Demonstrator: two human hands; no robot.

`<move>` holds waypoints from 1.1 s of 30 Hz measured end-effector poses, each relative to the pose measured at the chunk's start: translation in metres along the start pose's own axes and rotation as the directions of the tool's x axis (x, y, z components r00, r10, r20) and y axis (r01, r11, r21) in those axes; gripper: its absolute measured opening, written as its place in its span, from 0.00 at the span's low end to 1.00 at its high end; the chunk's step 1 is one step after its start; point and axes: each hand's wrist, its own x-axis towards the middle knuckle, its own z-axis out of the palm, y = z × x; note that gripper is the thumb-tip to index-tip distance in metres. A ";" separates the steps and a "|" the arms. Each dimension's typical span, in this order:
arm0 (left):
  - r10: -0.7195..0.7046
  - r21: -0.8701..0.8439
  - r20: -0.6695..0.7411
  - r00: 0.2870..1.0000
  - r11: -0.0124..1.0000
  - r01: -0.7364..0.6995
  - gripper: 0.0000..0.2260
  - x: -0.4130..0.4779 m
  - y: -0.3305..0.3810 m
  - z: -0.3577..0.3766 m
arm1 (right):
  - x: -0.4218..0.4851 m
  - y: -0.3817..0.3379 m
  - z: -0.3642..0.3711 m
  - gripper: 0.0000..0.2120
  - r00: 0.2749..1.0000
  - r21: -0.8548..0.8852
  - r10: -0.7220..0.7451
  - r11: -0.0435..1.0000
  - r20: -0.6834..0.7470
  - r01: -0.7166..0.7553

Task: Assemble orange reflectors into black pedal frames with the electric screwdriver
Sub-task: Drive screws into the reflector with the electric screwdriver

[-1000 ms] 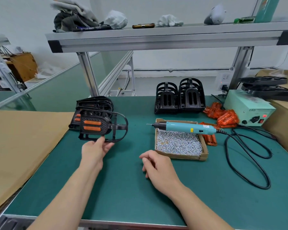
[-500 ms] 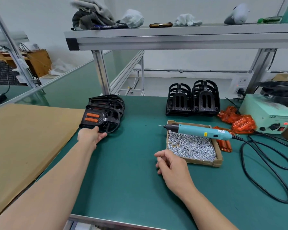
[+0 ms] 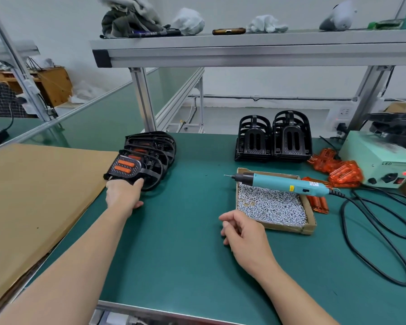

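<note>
Finished pedal (image 3: 131, 167) laid on the left stack — one round closing.
The left hand (image 3: 123, 195) gripped its near edge; a second earlier it held the pedal short of the stack. The right hand (image 3: 243, 231) rested loosely curled and empty beside the screw box (image 3: 309, 227). Likely next — let go, fetch a bare frame (image 3: 273, 137), the screwdriver (image 3: 281, 184) and a reflector (image 3: 338, 170).

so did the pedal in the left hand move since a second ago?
Yes. The pedal went left and back, away from the screw box, and now lies on the stack of finished pedals, left hand on its near edge.
</note>
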 end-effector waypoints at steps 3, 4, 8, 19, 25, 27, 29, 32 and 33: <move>-0.011 -0.075 -0.020 1.000 0.997 0.009 0.26 -0.003 -0.007 0.003 | -0.001 -0.001 -0.001 0.09 1.000 -0.010 0.001 1.000 0.001 -0.001; -0.020 -0.087 -0.006 1.000 0.996 0.020 0.25 -0.004 -0.006 0.004 | -0.001 -0.001 -0.001 0.09 1.000 -0.010 0.004 1.000 0.002 -0.004; -0.024 -0.114 0.096 0.995 0.993 0.035 0.17 0.001 -0.004 0.002 | -0.001 0.000 0.000 0.09 1.000 -0.001 0.008 1.000 0.001 -0.008; 0.285 0.478 0.131 0.950 0.821 -0.312 0.23 -0.019 -0.001 0.021 | -0.001 0.002 0.002 0.11 1.000 0.000 0.013 1.000 -0.004 -0.013; 0.350 0.549 0.139 0.926 0.752 -0.366 0.21 -0.012 0.002 0.027 | 0.000 0.000 0.002 0.10 1.000 0.009 0.017 1.000 0.001 -0.017; 0.364 0.549 0.132 0.922 0.747 -0.374 0.23 -0.013 0.001 0.029 | -0.001 0.000 0.001 0.09 1.000 0.004 0.017 1.000 0.004 -0.017; 0.374 0.509 0.105 0.921 0.776 -0.373 0.24 -0.015 -0.001 0.029 | 0.000 0.000 0.001 0.09 1.000 0.001 0.012 1.000 0.005 -0.012; 0.403 0.454 0.087 0.911 0.798 -0.396 0.25 -0.017 -0.006 0.028 | 0.000 0.000 0.002 0.09 1.000 0.008 0.014 1.000 0.012 -0.014; 0.414 0.449 0.088 0.906 0.796 -0.407 0.25 -0.018 -0.007 0.027 | 0.000 0.000 0.001 0.09 1.000 0.014 0.016 1.000 0.012 -0.016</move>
